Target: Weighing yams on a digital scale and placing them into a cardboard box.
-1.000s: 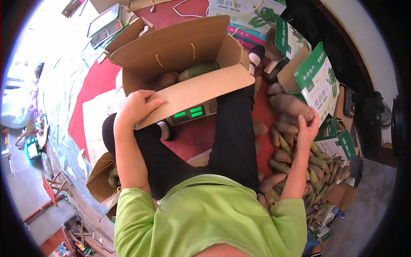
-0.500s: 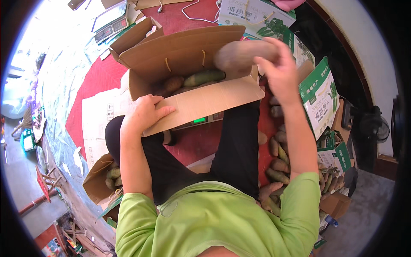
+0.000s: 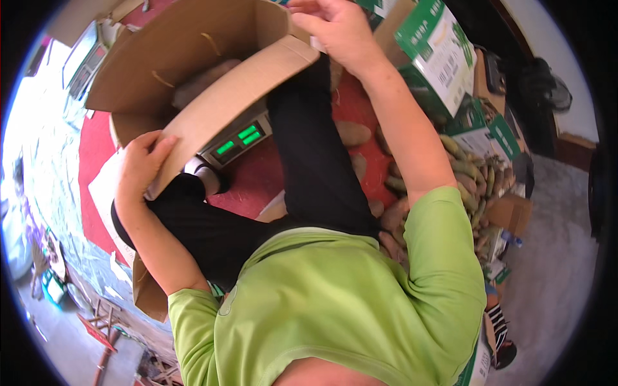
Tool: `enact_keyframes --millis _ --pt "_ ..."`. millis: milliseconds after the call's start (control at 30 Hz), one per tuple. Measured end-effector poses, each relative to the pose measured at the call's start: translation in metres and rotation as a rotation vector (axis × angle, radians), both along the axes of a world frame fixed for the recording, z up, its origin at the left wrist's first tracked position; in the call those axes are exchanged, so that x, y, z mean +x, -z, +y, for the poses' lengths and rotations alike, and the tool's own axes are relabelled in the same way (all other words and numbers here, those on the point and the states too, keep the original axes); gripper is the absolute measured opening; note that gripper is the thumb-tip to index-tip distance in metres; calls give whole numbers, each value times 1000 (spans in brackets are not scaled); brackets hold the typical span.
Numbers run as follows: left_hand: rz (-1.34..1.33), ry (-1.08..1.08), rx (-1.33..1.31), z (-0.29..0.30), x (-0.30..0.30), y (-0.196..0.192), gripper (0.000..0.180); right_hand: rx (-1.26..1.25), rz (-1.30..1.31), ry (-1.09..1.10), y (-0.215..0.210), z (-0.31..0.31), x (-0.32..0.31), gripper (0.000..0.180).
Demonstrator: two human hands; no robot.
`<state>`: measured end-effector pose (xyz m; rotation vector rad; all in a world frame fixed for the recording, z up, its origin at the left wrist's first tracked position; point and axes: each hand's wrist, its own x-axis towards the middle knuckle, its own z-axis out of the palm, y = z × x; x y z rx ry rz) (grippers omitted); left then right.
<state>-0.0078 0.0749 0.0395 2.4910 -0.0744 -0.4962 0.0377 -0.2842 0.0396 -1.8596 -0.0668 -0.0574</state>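
An open brown cardboard box (image 3: 232, 96) rests on a weighing scale with a green lit display (image 3: 238, 138) between my legs. Brownish sweet potatoes (image 3: 199, 80) lie inside it. My left hand (image 3: 143, 164) grips the left end of the box's near flap. My right hand (image 3: 335, 29) reaches to the box's far right corner, fingers curled over the edge there. No sweet potato shows in that hand.
A heap of sweet potatoes (image 3: 470, 174) lies on the red mat (image 3: 257, 180) to my right. Green-and-white cartons (image 3: 438, 51) stand behind it. A second scale (image 3: 84, 58) sits at the far left, and a small open carton (image 3: 145, 296) by my left hip.
My right hand carried a sweet potato from the right-hand heap over the box and now rests at the box's corner without it. My left hand stayed on the flap.
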Motion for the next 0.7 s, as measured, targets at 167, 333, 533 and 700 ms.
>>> enact_keyframes --millis 167,333,533,700 --pt "-25 11 48 2 0 2 43 106 89 246 59 -74 -80 24" --pt "-29 -19 103 -2 0 5 45 92 391 495 161 -120 -176 22" --pt "-32 -12 111 4 0 9 44 -179 595 543 276 -133 -285 29" --pt "-19 -12 59 7 8 22 45 -215 940 695 327 -133 -350 48"
